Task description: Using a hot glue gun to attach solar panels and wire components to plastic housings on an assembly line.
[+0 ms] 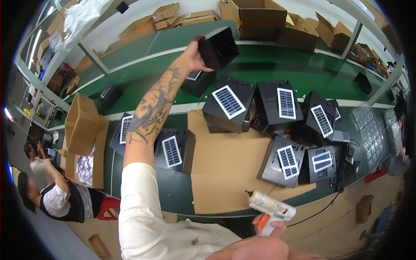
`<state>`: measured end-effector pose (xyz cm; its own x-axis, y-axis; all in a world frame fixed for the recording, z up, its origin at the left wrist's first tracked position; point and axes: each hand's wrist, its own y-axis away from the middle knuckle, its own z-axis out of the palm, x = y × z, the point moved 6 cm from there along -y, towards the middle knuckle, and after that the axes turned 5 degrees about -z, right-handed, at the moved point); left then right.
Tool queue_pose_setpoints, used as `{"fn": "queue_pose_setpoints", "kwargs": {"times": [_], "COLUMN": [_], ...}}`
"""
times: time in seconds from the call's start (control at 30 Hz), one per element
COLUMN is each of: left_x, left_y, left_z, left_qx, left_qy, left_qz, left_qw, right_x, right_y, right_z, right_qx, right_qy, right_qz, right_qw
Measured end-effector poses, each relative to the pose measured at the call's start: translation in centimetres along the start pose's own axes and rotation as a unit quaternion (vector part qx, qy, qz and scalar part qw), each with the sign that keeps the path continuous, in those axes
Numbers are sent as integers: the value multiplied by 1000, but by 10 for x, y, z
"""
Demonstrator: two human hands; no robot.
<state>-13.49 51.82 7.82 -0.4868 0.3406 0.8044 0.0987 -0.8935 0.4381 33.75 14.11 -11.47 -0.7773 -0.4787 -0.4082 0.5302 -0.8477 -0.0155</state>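
Observation:
My left arm reaches far across the bench, and my left hand [197, 57] is closed on the side of an open black box [218, 47], held above the green surface with its hollow side showing. Near the bench's front edge, my right hand [271, 226] is wrapped around the handle of a white and orange glue gun [272, 207], its dark nozzle pointing up and left. A flat cardboard sheet [225, 169] lies between my hands. Around it stand several black housings with small solar panels, one solar panel [228, 102] just below the lifted box.
An upright cardboard carton [84, 130] stands at left. Bubble wrap [370, 134] lies at right, near a black cable [341, 186]. Open cartons [260, 21] line the back shelf. Metal posts [93, 58] rise beside the bench. Other people [65, 199] sit at the far left.

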Motion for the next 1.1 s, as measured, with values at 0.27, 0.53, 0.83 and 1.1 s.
{"fn": "queue_pose_setpoints", "kwargs": {"times": [0.27, 0.53, 0.83, 1.1], "left_x": [-67, -31, -49, 4], "left_y": [-121, -114, -59, 44], "left_z": [34, 40, -50, -52], "left_qx": [-214, 37, 85, 152], "left_qy": [-62, -482, -857, -772], "left_qz": [-189, 25, 148, 175], "left_qw": [956, 875, 486, 591], "right_x": [-7, -9, -2, 11], "right_y": [-36, -42, -17, 28], "right_z": [-16, -3, 30, 30], "right_qx": [89, 100, 38, 55], "right_qy": [64, 100, 121, 29], "right_qz": [59, 33, -9, -17], "right_qw": [992, 989, 992, 998]}}
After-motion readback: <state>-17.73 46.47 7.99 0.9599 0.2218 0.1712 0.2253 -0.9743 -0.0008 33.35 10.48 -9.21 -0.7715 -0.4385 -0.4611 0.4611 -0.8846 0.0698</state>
